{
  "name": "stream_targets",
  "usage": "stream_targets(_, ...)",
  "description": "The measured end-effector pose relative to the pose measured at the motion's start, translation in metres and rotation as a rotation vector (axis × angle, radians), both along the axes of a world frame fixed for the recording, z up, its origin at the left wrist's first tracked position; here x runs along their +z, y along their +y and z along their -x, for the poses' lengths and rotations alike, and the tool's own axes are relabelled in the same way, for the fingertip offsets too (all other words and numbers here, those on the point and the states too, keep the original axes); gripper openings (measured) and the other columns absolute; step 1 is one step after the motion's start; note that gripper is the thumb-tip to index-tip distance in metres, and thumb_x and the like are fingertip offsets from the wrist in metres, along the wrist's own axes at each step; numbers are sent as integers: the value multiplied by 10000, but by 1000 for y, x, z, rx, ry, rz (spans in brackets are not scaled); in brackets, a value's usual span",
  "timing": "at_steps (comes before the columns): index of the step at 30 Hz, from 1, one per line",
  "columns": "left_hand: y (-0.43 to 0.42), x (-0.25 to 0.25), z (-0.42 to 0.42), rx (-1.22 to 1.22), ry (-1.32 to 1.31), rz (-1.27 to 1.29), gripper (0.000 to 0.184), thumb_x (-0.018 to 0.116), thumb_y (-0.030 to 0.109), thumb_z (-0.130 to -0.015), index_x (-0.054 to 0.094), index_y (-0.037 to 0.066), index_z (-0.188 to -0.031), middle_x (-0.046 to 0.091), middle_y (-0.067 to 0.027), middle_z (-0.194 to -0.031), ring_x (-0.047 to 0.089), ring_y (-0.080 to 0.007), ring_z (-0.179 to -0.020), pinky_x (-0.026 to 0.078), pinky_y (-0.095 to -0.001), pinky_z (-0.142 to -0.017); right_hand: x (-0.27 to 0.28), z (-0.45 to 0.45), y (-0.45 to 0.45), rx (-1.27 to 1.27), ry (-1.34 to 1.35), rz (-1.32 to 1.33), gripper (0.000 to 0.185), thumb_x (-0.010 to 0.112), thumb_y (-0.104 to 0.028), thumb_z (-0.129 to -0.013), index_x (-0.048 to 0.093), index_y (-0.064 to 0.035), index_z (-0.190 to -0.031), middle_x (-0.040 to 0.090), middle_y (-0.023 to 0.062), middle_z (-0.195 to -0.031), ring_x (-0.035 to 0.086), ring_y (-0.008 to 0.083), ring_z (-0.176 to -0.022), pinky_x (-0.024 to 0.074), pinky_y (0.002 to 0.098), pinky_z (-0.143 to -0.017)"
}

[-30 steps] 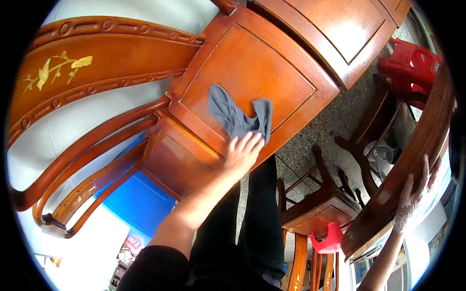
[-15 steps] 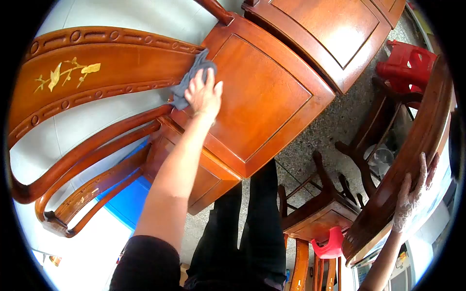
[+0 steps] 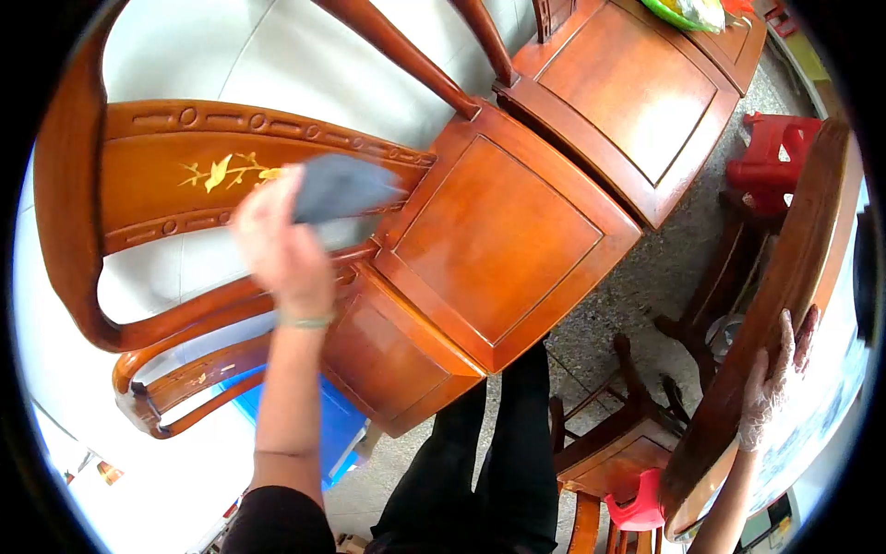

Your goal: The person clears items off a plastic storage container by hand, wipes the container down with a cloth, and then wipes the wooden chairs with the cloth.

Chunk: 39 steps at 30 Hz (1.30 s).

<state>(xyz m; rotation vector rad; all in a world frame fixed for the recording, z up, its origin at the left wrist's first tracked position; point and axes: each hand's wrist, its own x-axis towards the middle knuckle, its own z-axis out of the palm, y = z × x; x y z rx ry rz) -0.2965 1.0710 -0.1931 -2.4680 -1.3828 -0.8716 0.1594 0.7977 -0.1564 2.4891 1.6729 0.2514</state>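
My left hand (image 3: pixel 288 242), blurred by motion, grips a dark grey cloth (image 3: pixel 340 188) in front of the carved chair back (image 3: pixel 148 189) with its yellow bird-and-branch inlay. To the right of the cloth lies the reddish-brown wooden seat (image 3: pixel 503 240) of the same chair. Whether the cloth touches the wood is unclear. My right hand (image 3: pixel 768 392), in a thin clear glove, rests with spread fingers at the edge of the round wooden table (image 3: pixel 738 369) and holds nothing.
Another wooden seat (image 3: pixel 637 83) adjoins at the upper right, with a green basket (image 3: pixel 672 13) beyond. A red plastic stool (image 3: pixel 775 157) stands near the table. Below are a dark wooden stool (image 3: pixel 623 457), a pink plastic item (image 3: pixel 639 503) and a blue container (image 3: pixel 343 420).
My left hand has carried the cloth from the seat to the joint with the backrest, then left across the backrest. The view has shifted. My right hand has stayed on the table edge.
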Motion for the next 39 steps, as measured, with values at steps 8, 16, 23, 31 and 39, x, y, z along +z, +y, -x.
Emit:
stream_targets(8,71,-31,3,142,692,-371,482,595,127,-821,563,194,-1297,479,-9,-1408,391,-258,-1329,287,-428,-941,-4,-4,-1,2,0,3,505,512,-5,-852,536,-176,-1327,298,121,-1517,249,312,-1412,209,471,-1148)
stream_targets(16,25,-204,-19,-438,1824,130,529,396,86,-908,339,25,-1430,244,-75,-1539,138,-229,-1447,238,-274,-1132,-2,-1,-1,3,-57,60,509,527,-21,-849,532,-182,-1332,293,121,-1519,253,319,-1410,197,471,-1151)
stream_targets(23,4,-162,21,-266,1237,465,619,442,29,-896,272,147,-1479,211,-59,-1554,177,-199,-1438,235,-265,-1129,-4,-5,-3,-10,-17,48,499,511,-34,-868,524,-199,-1339,292,112,-1522,255,318,-1409,211,464,-1149)
stream_targets(31,27,60,96,51,843,-223,579,545,-31,-836,500,196,-1367,403,-86,-1451,349,-293,-1348,311,-408,-1073,3,-1,2,-11,42,-3,575,526,68,-777,530,-124,-1320,309,156,-1504,260,328,-1405,218,444,-1146)
stream_targets(39,30,62,90,156,630,-350,543,499,-51,-839,524,133,-1350,371,-126,-1477,227,-330,-1413,115,-447,-1158,0,-7,0,58,3,-24,527,539,24,-816,532,-134,-1320,340,155,-1489,287,343,-1393,246,459,-1132)
